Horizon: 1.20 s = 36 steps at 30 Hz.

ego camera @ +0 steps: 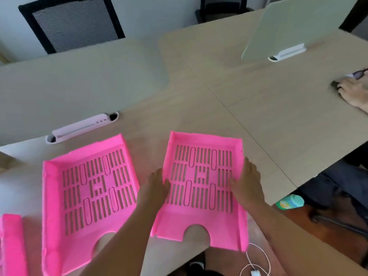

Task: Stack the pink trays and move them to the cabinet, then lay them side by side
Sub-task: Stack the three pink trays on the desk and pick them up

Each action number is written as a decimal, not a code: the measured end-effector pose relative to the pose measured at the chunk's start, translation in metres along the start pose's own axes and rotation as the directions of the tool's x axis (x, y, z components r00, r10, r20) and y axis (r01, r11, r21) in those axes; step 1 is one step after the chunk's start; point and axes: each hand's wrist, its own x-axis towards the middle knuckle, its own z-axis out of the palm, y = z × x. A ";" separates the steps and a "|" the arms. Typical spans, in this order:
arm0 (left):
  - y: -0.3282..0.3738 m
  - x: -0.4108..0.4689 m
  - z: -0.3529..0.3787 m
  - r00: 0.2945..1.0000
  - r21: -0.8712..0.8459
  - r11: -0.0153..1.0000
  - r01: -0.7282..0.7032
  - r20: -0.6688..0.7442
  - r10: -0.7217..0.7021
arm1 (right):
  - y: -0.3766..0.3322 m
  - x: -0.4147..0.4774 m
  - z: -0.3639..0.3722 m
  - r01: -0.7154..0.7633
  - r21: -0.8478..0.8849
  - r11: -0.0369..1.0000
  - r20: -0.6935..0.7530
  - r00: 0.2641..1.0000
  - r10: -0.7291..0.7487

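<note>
Two pink slotted trays lie side by side on the wooden desk. The right tray [201, 170] is held at both side walls: my left hand [154, 188] grips its left wall and my right hand [249, 186] grips its right wall. Its near edge hangs over the desk's front edge. To its left rests the left tray [83, 188], touched by neither hand. At the far left edge, part of a third pink tray [12, 244] shows.
Grey divider panels [79, 86] stand behind the trays, with a white clip [81, 128] at the base. Another person's hand [352, 92] rests on the desk at far right. A white cable with charger [256, 263] hangs below the desk; a green bottle [290, 202] lies at right.
</note>
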 end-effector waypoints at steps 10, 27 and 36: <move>0.027 0.018 -0.022 0.997 -0.137 0.989 -0.057 -0.056 0.050 | 0.003 0.030 -0.037 -0.035 0.040 0.999 0.009 0.999 0.035; -0.192 -0.072 -0.163 0.827 -0.220 0.923 0.314 -0.414 -0.380 | -0.230 -0.026 0.115 0.441 0.153 0.884 0.253 0.848 -0.467; -0.238 -0.060 -0.160 0.851 -0.296 0.906 0.304 -0.343 -0.398 | -0.247 -0.047 0.161 0.359 0.051 0.932 0.256 0.897 -0.360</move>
